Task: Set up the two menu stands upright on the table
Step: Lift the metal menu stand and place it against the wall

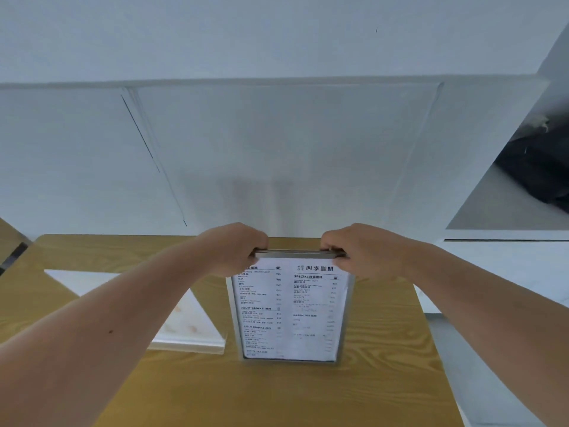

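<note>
Menu stand [291, 312] upright on worktop [385, 349], both hands closed on its top edge.
Left hand [238, 248], right hand [358, 251] grip opposite corners; second stand [172, 315] lies flat, leftward, nearer left hand.

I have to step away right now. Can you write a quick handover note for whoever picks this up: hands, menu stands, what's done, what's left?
Left hand: gripping the top left corner of the grey-framed drinks menu stand.
Right hand: gripping its top right corner.
The framed stand is upright near the middle of the wood-grain table, with its bottom edge apparently on the tabletop and its printed face towards the camera.
The second, clear acrylic menu stand with a pale insert lies to its left on the table, not upright and untouched.
Done: first stand raised, not yet released.
Left: let go once it is steady, then stand the acrylic one up.
</note>
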